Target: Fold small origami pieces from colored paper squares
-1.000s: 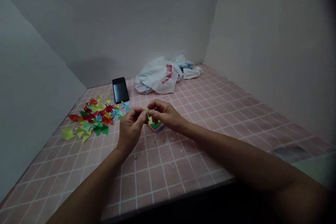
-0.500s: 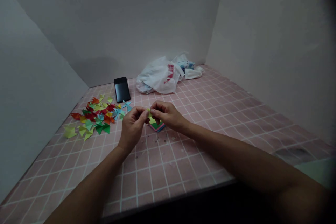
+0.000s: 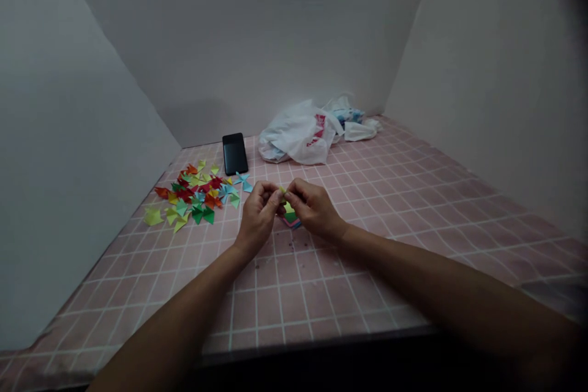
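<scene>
Between the fingertips of both hands is a small piece of yellow paper (image 3: pixel 282 190), mostly covered by the fingers, so its folds cannot be made out. My left hand (image 3: pixel 260 213) pinches it from the left, and my right hand (image 3: pixel 316 208) pinches it from the right. Just below the hands, a stack of coloured paper squares (image 3: pixel 291 217) lies on the table, with yellow, green, pink and blue layers showing. Left of my left hand spreads a pile of folded paper pieces (image 3: pixel 197 193) in red, orange, yellow, green and light blue.
A black phone (image 3: pixel 235 154) leans or lies behind the folded pieces. White plastic bags (image 3: pixel 298 133) with red print sit near the back wall. The table (image 3: pixel 386 196) has a pink checked cover, its front edge near my forearms, and pale walls enclose three sides.
The view has turned left, so everything appears farther right. Both hands still pinch the yellow paper, drawn closer together, and less of it shows.
</scene>
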A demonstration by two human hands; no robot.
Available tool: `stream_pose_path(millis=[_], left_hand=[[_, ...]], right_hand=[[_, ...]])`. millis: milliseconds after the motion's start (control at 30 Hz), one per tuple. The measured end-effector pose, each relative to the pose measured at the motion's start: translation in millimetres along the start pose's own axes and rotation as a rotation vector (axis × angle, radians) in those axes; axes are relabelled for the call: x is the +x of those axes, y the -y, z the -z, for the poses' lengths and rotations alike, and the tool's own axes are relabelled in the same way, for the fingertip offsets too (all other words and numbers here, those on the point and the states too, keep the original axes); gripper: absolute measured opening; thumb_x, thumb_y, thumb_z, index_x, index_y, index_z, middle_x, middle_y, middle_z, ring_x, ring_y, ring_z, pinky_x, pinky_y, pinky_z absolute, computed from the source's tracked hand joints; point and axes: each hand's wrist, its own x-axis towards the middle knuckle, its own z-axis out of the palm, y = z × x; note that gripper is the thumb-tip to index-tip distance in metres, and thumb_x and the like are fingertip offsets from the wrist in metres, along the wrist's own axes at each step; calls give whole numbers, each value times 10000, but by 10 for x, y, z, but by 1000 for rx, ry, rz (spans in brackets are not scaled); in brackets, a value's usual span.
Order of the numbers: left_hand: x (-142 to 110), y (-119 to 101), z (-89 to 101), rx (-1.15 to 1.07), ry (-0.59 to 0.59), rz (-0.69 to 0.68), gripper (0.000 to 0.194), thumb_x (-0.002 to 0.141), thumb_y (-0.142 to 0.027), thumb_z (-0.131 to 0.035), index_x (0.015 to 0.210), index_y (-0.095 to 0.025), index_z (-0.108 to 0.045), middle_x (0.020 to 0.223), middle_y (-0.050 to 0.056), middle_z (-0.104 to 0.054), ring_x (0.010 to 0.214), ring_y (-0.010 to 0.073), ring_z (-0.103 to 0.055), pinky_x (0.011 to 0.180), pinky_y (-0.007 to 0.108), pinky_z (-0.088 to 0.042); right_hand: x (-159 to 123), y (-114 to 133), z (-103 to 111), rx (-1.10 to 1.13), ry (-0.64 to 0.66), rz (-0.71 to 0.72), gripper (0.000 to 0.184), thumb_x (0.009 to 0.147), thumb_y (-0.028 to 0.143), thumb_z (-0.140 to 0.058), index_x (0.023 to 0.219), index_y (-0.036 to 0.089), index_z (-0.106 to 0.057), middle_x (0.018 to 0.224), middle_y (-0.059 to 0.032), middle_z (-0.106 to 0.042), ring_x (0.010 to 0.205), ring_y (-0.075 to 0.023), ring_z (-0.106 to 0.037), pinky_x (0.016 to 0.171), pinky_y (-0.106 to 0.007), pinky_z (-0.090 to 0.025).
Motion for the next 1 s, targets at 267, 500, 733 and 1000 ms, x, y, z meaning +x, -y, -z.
stream_pose_path(millis=[267, 500, 733, 1000], left_hand=[[-15, 31, 36, 228, -36, -70, 294, 948, -428, -579, 763, -210, -508, 594, -45, -528, 512, 113, -519, 519, 249, -412], [-27, 45, 31, 255, 22, -77, 348, 980, -486, -518, 773, -207, -536, 650, -30, -544, 557, 127, -542, 573, 269, -425], [-41, 37, 48, 380, 32, -124, 385, 996, -455, -483, 690, -222, -481, 581, -34, -500, 544, 140, -495, 585, 285, -378], [52, 34, 101, 360, 207, -85, 375, 938, -479, -540, 675, -213, -519, 594, -24, -533, 560, 141, -496, 562, 265, -388]], right_hand=[[-20, -34, -47, 90, 79, -42, 305, 937, 342, -500, 669, 208, -441, 613, 23, -483, 582, -125, -448, 586, -272, -336], [-27, 18, -29, 25, 16, 26, 250, 929, 280, -497, 692, 203, -463, 661, 2, -528, 617, -137, -486, 620, -287, -353], [-61, 35, -60, 206, 34, -85, 272, 927, 311, -484, 679, 211, -437, 627, 29, -459, 599, -127, -449, 582, -267, -352], [29, -47, 21, 271, 131, -136, 275, 911, 397, -526, 720, 210, -462, 623, 37, -483, 580, -121, -455, 563, -254, -368]])
